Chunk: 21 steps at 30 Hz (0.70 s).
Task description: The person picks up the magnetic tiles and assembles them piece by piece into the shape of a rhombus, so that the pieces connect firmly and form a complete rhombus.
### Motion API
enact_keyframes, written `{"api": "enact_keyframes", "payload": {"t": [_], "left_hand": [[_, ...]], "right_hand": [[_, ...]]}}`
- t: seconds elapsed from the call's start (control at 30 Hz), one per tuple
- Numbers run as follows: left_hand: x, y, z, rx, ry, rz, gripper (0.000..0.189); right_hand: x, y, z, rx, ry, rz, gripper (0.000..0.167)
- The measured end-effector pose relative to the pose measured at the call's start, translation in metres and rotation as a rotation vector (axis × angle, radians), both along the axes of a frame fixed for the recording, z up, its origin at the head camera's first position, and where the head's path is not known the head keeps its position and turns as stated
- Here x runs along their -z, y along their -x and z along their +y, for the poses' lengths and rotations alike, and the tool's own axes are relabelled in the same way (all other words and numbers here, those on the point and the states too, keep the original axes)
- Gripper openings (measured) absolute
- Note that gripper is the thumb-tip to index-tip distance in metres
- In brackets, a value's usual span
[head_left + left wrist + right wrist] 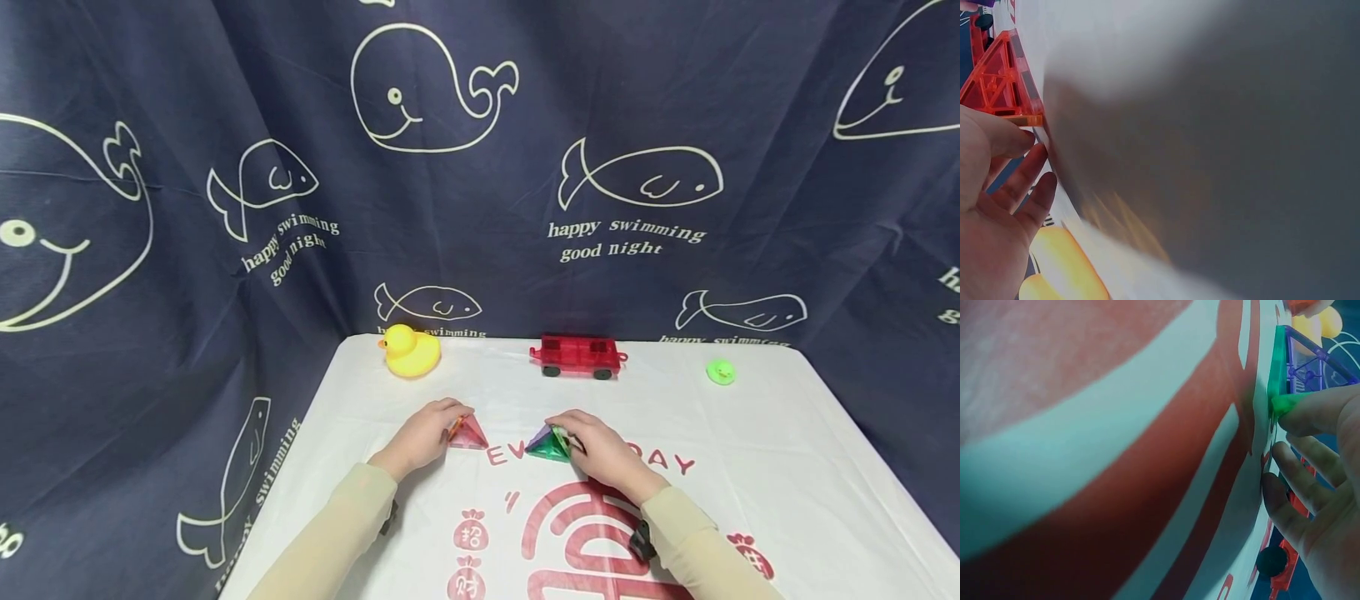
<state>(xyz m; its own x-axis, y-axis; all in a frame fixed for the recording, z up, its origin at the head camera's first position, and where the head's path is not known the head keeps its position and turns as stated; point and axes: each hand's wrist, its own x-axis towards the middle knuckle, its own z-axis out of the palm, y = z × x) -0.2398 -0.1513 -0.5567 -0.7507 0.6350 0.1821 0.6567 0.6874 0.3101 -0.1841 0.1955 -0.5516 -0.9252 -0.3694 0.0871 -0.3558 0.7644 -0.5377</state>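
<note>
My left hand (425, 433) grips the left side of a small pyramid (468, 433) of see-through red and orange magnetic tiles, standing on the white table cover. In the left wrist view the thumb lies along the orange edge (1025, 120), while the other fingers (1040, 197) reach past it. To the right, my right hand (602, 448) holds a second magnetic-tile pyramid (550, 446), green in front and purple at left. Its thumb presses a bright green tile (1285, 403) in the right wrist view. A short gap separates the two pyramids.
A yellow rubber duck (412, 354) stands at the back left. Behind the pyramids is a red toy wagon (579, 357) with black wheels, and a small green duck (722, 372) sits at the back right. A dark blue whale-print curtain (480, 208) hangs behind the table (787, 467).
</note>
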Motion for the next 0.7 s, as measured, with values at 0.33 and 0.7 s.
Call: {"api": "enact_keyframes", "payload": {"t": [0.33,0.7], "left_hand": [[-0.002,-0.003,-0.005,-0.029,-0.026,-0.035,0.048],[-0.002,-0.014,-0.013,-0.119,0.015,-0.017,0.037]], "right_hand": [[0.002,-0.006,0.016,0.032,-0.01,0.064,0.047],[0.0,-0.014,0.029,0.117,-0.026,0.026,0.037]]}}
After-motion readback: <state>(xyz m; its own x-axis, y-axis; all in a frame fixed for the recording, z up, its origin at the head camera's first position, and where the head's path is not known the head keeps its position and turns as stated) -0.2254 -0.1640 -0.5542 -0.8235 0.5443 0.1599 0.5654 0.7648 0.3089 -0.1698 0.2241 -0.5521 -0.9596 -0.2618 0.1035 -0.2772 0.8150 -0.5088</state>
